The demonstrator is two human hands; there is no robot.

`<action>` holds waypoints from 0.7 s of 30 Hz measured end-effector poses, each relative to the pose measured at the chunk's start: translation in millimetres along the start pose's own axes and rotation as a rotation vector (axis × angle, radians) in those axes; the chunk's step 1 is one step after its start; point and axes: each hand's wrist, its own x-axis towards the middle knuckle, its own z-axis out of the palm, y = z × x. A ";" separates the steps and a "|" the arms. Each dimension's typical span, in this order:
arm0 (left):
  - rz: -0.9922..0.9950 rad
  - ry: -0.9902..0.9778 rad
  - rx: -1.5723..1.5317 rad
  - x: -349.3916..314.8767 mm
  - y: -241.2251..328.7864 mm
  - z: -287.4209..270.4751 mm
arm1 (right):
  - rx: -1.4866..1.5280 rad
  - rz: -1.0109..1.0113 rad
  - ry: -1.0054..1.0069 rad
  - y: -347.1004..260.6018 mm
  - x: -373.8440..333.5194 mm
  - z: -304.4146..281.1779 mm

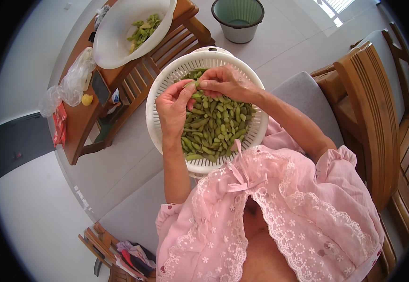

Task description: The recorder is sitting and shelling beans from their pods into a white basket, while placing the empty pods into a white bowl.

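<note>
A white slotted plastic basket (155,127) full of green soybean pods (214,124) sits close in front of me. Above its far half my two hands meet, thumbs and fingertips pinched together. Between the fingertips shows a small green soybean pod (196,85), partly covered by them. My left hand (174,104) is closed on one end of it, and my right hand (227,82) is closed on the other, its wrist over the basket's right side.
A wooden table (80,120) on the left bears a large white basin (105,49) with green pods or leaves (145,32) in it, plus plastic bags (75,77). A grey bucket (238,33) stands on the tiled floor beyond. Wooden chairs (369,108) are at right.
</note>
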 end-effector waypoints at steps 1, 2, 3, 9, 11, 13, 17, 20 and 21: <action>0.009 0.007 0.043 1.1 -0.9 0.1 | -0.031 0.008 0.005 -2.8 -0.6 0.2; 0.008 0.006 0.043 1.6 -0.8 0.2 | -0.030 0.008 0.005 -4.0 -0.6 0.9; -0.007 0.017 -0.003 2.1 -0.5 0.1 | 0.055 -0.018 0.005 -5.0 -0.1 2.0; -0.044 0.051 -0.089 2.7 -3.4 -1.6 | -0.070 -0.091 0.122 -11.8 7.1 2.0; -0.074 0.058 -0.109 2.2 -4.8 -0.2 | -0.238 -0.138 0.325 -23.0 19.0 -0.8; -0.070 0.057 -0.086 3.5 -6.6 -1.8 | -0.351 -0.350 0.393 -41.8 49.5 -0.9; -0.086 0.045 -0.127 -0.7 -2.7 1.5 | -0.432 -0.366 0.369 -70.5 106.5 10.3; -0.040 0.103 -0.218 -0.3 0.1 0.4 | -0.407 -0.321 0.272 -63.8 98.3 11.6; 0.006 0.151 -0.225 -1.0 0.8 -0.7 | -0.405 -0.325 0.235 -59.9 84.1 11.8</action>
